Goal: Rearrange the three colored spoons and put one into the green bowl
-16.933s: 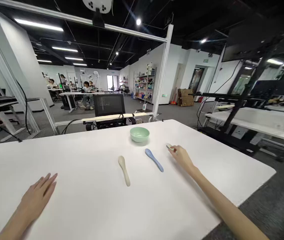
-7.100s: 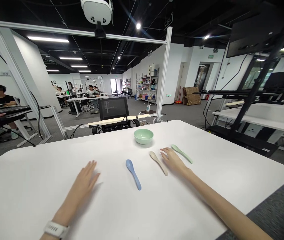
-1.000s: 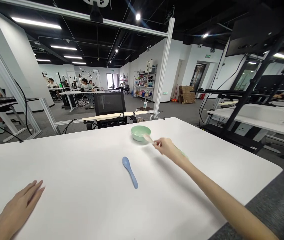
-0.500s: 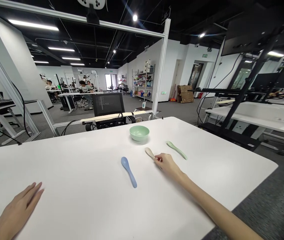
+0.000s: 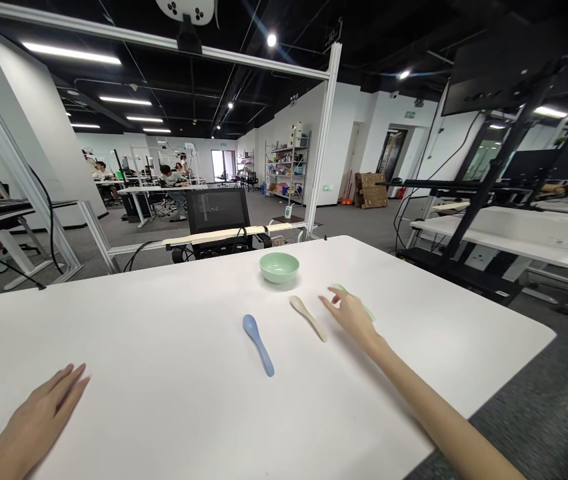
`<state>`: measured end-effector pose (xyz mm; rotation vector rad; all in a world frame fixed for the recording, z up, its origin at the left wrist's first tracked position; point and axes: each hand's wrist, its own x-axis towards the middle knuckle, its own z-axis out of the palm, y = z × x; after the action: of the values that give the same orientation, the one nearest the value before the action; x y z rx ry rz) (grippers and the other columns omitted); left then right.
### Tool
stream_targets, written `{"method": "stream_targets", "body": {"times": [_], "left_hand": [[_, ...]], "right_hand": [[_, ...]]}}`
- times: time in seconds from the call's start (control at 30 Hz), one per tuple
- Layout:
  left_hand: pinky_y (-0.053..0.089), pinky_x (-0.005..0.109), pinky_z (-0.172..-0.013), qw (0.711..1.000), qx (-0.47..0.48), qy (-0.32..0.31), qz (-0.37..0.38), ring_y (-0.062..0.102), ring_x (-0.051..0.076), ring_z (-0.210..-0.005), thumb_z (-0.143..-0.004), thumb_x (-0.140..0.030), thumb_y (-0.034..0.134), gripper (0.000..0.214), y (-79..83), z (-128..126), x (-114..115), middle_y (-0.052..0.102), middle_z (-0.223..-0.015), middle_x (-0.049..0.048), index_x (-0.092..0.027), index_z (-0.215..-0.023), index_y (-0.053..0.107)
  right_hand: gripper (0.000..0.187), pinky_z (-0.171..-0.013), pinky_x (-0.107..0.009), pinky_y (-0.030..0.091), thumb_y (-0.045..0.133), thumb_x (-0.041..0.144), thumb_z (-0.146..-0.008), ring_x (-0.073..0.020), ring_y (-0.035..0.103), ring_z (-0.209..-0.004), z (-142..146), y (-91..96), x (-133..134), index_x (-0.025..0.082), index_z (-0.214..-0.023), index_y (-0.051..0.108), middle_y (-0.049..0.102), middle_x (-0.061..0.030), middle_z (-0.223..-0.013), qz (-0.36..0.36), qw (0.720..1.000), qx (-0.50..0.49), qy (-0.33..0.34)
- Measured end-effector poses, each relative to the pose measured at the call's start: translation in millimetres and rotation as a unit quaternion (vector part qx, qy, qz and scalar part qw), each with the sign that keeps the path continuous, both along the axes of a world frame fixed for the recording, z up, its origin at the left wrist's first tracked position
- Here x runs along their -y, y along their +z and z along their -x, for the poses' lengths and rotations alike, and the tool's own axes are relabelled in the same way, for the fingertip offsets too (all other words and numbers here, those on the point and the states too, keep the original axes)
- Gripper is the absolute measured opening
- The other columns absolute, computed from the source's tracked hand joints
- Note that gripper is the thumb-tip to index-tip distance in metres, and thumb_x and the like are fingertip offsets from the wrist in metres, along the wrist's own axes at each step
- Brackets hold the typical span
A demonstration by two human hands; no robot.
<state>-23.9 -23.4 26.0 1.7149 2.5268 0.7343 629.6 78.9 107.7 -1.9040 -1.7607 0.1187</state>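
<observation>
On the white table (image 5: 189,400) stands a pale green bowl (image 5: 279,267) at the far side. In front of it lie a blue spoon (image 5: 258,343), a beige spoon (image 5: 308,318) and a green spoon (image 5: 338,289) that my right hand partly covers. My right hand (image 5: 351,315) hovers over the green spoon, just right of the beige one, fingers apart and holding nothing. My left hand (image 5: 39,417) lies flat and open on the table at the near left.
A black office chair (image 5: 218,213) and a metal frame (image 5: 321,143) stand behind the table. More desks (image 5: 514,237) and a monitor stand are on the right. People sit at desks in the far background.
My right hand lowered the beige spoon from beside the bowl to the table, let it go, and moved right over the green spoon. My left hand stayed put.
</observation>
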Motion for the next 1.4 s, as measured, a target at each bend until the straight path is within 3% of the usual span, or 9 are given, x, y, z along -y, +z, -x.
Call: {"method": "stream_targets", "body": {"times": [0.17, 0.33, 0.47, 0.67, 0.8, 0.9, 1.0, 1.2, 1.4], "left_hand": [[0.039, 0.053, -0.126, 0.996, 0.059, -0.041, -0.053, 0.056, 0.033, -0.148, -0.082, -0.063, 0.046, 0.045, 7.2, -12.8, 2.0, 0.073, -0.144, 0.0020, -0.037, -0.113, 0.067], [0.052, 0.052, -0.112, 0.985, 0.138, -0.074, -0.067, 0.070, 0.034, -0.123, -0.081, -0.072, 0.052, 0.055, 50.3, -97.5, 0.9, 0.079, -0.132, 0.0065, -0.033, -0.115, 0.070], [0.059, 0.038, -0.074, 0.942, 0.285, -0.180, 0.001, 0.073, 0.026, -0.085, -0.078, -0.082, 0.053, 0.067, 83.0, -206.7, -5.9, 0.082, -0.099, 0.0084, -0.026, -0.106, 0.077], [0.048, 0.032, -0.055, 0.842, 0.458, -0.259, 0.113, 0.066, 0.019, -0.064, -0.069, -0.091, 0.055, 0.078, 92.1, -330.3, -21.1, 0.075, -0.082, 0.0098, -0.018, -0.089, 0.074], [0.043, 0.032, -0.056, 0.849, 0.448, -0.259, 0.107, 0.058, 0.017, -0.060, -0.067, -0.095, 0.048, 0.074, 85.9, -341.7, -26.0, 0.062, -0.068, 0.0039, -0.022, -0.070, 0.061], [0.041, 0.033, -0.057, 0.869, 0.419, -0.242, 0.101, 0.051, 0.015, -0.057, -0.071, -0.095, 0.040, 0.072, 82.3, -327.8, -29.5, 0.055, -0.061, 0.0005, -0.025, -0.063, 0.052], [0.041, 0.034, -0.060, 0.896, 0.371, -0.223, 0.101, 0.049, 0.016, -0.056, -0.073, -0.094, 0.036, 0.071, 79.8, -314.4, -36.7, 0.052, -0.058, 0.0003, -0.026, -0.056, 0.047], [0.044, 0.036, -0.071, 0.931, 0.264, -0.208, 0.140, 0.060, 0.021, -0.063, -0.087, -0.077, 0.039, 0.064, 75.6, -319.2, -50.3, 0.063, -0.060, 0.0047, -0.026, -0.050, 0.049], [0.043, 0.035, -0.074, 0.951, 0.177, -0.192, 0.167, 0.071, 0.025, -0.078, -0.098, -0.047, 0.034, 0.048, 76.9, -346.9, -53.0, 0.076, -0.077, 0.0084, -0.024, -0.064, 0.058]], "right_hand": [[0.034, -0.085, -0.035, 0.049, 0.058, 0.028, -0.103, -0.0347, 0.069, -0.114, -43.2, 4.1, -22.6, 0.004, -0.119, 0.076, 0.070, -0.0285, -0.123, 0.072, 0.976, 0.139, -0.149], [0.026, -0.076, -0.033, 0.046, 0.052, 0.014, -0.100, -0.0284, 0.073, -0.096, -46.6, 0.2, -22.2, 0.010, -0.099, 0.078, 0.076, -0.0221, -0.109, 0.097, 0.987, 0.058, -0.116], [0.021, -0.079, -0.030, 0.048, 0.060, 0.026, -0.098, -0.0228, 0.070, -0.086, 11.9, 5.9, -0.8, 0.014, -0.103, 0.078, 0.078, -0.0127, -0.102, -0.006, 0.996, -0.065, 0.054], [0.015, -0.064, -0.026, 0.042, 0.070, 0.029, -0.091, -0.0151, 0.057, -0.067, 130.6, 15.5, 53.1, 0.018, -0.081, 0.076, 0.069, -0.0017, -0.075, 0.027, 0.948, -0.172, 0.266], [0.027, -0.061, -0.026, 0.038, 0.064, 0.026, -0.095, -0.0129, 0.050, -0.063, 158.4, 16.0, 69.2, 0.019, -0.069, 0.067, 0.059, 0.0016, -0.067, 0.063, 0.925, -0.191, 0.324], [0.017, -0.069, -0.028, 0.045, 0.068, 0.034, -0.096, -0.0164, 0.059, -0.072, 156.8, 11.6, 66.5, 0.019, -0.093, 0.074, 0.067, -0.0030, -0.085, 0.057, 0.933, -0.176, 0.307], [0.033, -0.078, -0.034, 0.050, 0.063, 0.040, -0.101, -0.0238, 0.067, -0.087, 154.0, 1.4, 63.0, 0.017, -0.125, 0.067, 0.070, -0.0114, -0.106, 0.062, 0.958, -0.125, 0.252], [0.037, -0.087, -0.035, 0.051, 0.054, 0.014, -0.097, -0.0269, 0.070, -0.105, 157.5, -22.8, 59.8, 0.017, -0.133, 0.061, 0.072, -0.0147, -0.120, 0.090, 0.960, -0.089, 0.252], [0.038, -0.087, -0.033, 0.050, 0.052, 0.016, -0.095, -0.0239, 0.069, -0.094, 102.9, -12.9, 29.7, 0.014, -0.131, 0.065, 0.074, -0.0140, -0.115, -0.011, 0.970, -0.117, 0.211]]}}
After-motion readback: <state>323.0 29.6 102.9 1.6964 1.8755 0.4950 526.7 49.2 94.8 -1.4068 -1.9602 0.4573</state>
